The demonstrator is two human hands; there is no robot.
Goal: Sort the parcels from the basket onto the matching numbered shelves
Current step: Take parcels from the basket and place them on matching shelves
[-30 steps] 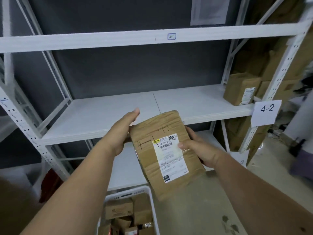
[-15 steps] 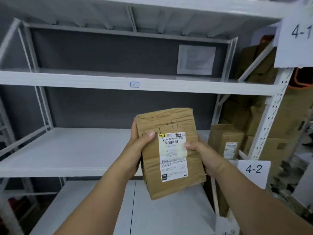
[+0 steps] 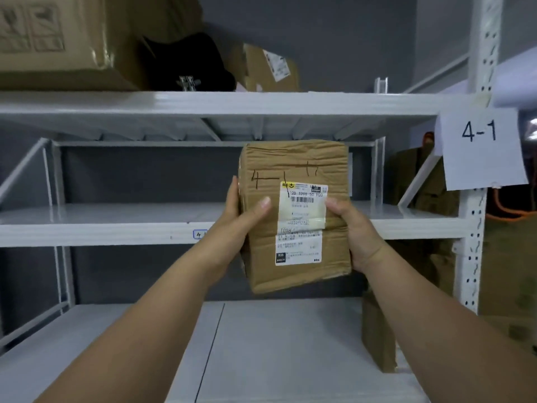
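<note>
A brown cardboard parcel (image 3: 293, 167) with a white shipping label and "4-1" handwritten on it is held upright in front of the shelving. My left hand (image 3: 241, 219) grips its left edge, thumb across the front. My right hand (image 3: 353, 231) grips its right edge, thumb by the label. Behind the parcel runs a white shelf (image 3: 116, 228) with a small "4" tag on its front edge. A paper sign reading "4-1" (image 3: 481, 149) hangs on the right upright. The basket is out of view.
The top shelf (image 3: 348, 101) carries a large cardboard box (image 3: 64, 42), a black bag (image 3: 186, 62) and a small parcel (image 3: 267, 68). A brown parcel (image 3: 377, 335) stands on the lower shelf (image 3: 276, 353) at right. Brown packages (image 3: 418, 181) fill the neighbouring bay.
My view has tilted upward and the parcel has risen with both hands, from the 4-2 level to the higher shelf. The basket dropped out of sight. Both hands keep their hold.
</note>
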